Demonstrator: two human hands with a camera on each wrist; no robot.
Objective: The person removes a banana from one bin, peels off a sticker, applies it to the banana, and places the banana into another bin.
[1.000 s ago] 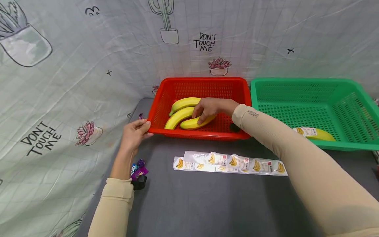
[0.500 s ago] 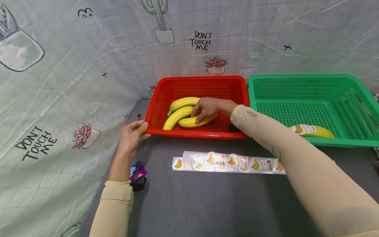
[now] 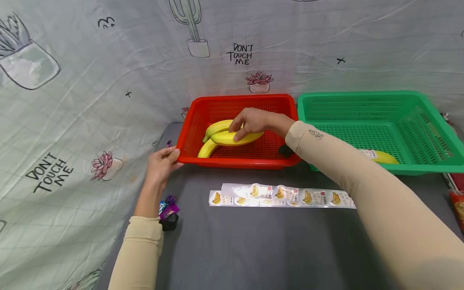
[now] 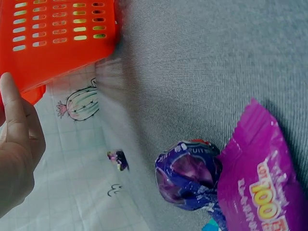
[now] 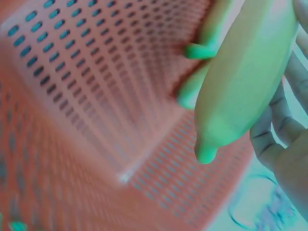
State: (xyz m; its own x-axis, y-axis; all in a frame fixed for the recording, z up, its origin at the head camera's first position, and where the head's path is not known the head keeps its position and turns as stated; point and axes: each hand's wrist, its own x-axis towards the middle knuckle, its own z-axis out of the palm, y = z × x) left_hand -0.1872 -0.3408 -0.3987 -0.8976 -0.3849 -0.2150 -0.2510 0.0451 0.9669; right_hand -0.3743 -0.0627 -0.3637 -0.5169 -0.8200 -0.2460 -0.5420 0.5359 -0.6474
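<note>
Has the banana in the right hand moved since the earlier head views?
Yes. The held banana has moved up in the head view, away from the front rim of the red basket, and now partly hides another banana.

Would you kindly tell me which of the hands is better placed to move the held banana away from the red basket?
Probably the right: the right hand grips that banana, whereas the left hand pinches the near left corner of the red basket, apart from the fruit.
</note>
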